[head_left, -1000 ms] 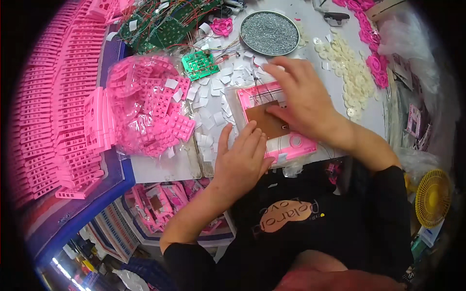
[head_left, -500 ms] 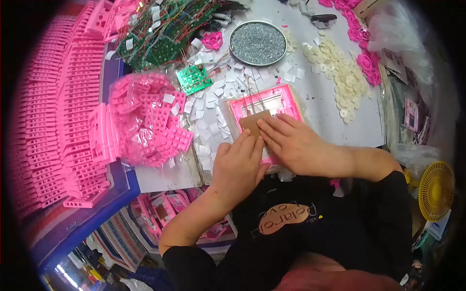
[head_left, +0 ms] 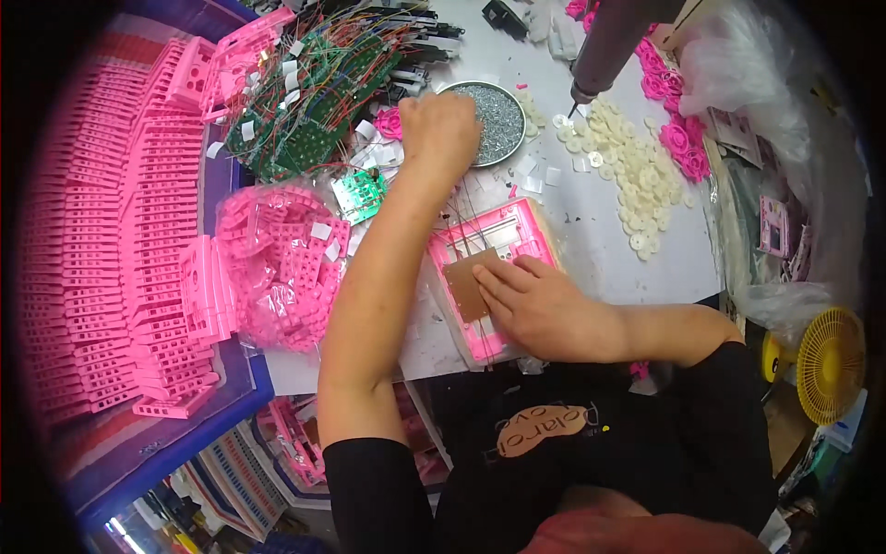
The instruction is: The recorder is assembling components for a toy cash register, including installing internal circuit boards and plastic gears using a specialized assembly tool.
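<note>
On the table in front of me lies a pink plastic casing [head_left: 528, 220] with a brown circuit board [head_left: 464, 284] and thin wires in it. My right hand [head_left: 544, 303] rests on the board, its fingers stretched flat across the board's right part. At the left rim of a round dish [head_left: 522, 123] full of small silver screws [head_left: 499, 115] is my left hand [head_left: 439, 136]. Its fingers are curled, and the fingertips are hidden, so whatever they hold does not show. A green circuit board [head_left: 360, 195] lies left of my left forearm.
A dark electric screwdriver [head_left: 614, 46] hangs point down at the upper right, above cream plastic discs [head_left: 637, 175]. Wired green boards [head_left: 314, 111] pile up at the far left. A bag of pink parts [head_left: 281, 263] and stacked pink casings [head_left: 157, 222] fill the left side.
My left hand has left the brown board and reached forward to the screw dish. My right hand stays on the board. The electric screwdriver has come into view.
</note>
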Motion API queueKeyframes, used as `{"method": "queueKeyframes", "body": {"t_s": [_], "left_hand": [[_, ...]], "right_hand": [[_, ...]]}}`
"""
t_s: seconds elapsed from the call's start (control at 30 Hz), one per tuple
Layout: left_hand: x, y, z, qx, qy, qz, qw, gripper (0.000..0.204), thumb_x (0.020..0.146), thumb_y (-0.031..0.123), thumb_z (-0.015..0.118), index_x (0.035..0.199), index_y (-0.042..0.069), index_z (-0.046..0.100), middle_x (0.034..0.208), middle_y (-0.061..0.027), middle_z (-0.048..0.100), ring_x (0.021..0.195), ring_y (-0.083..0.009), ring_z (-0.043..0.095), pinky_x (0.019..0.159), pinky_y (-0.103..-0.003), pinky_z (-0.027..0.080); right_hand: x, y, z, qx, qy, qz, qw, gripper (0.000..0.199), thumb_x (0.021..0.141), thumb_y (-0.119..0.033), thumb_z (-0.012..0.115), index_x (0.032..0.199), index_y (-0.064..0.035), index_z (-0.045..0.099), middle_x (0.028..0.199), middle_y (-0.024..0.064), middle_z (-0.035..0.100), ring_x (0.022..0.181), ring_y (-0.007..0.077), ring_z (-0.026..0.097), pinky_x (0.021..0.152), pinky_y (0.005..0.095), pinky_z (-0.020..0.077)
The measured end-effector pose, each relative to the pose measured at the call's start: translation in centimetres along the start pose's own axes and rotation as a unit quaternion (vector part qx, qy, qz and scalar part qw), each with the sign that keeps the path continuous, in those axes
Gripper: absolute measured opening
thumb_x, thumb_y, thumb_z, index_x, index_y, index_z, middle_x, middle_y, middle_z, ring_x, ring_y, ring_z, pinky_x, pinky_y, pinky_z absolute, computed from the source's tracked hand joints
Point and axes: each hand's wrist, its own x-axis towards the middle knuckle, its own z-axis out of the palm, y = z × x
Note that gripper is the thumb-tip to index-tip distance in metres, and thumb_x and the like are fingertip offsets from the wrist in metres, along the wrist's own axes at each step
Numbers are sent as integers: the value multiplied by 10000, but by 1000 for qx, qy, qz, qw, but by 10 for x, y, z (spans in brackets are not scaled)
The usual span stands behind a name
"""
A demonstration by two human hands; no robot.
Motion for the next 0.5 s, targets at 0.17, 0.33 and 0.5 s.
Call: {"method": "queueKeyframes", "body": {"t_s": [0.17,0.33,0.5], "left_hand": [[13,-8,4,39,-51,-16,998,270,923,329,631,830,96,729,828,-97,717,861,-321,674,830,-499,407],[-10,-16,-40,-191,-30,-101,976,262,909,273,667,842,23,702,778,-114,700,724,-270,660,718,-415,478],[-122,22,-89,-387,-20,-71,919,138,833,128,758,851,14,682,816,-97,707,725,-227,646,733,-370,487]], "right_hand": [[1,0,-2,2,-13,-2,1000,448,812,-205,602,1137,95,676,1359,289,568,1179,326,545,930,413,444],[4,-1,-1,25,-2,-1,1000,474,799,-189,598,1150,125,653,1352,305,563,1174,341,548,955,388,458],[2,1,7,4,14,-10,1000,480,768,-162,608,1139,140,644,1322,315,571,1162,339,559,1003,363,462]]}}
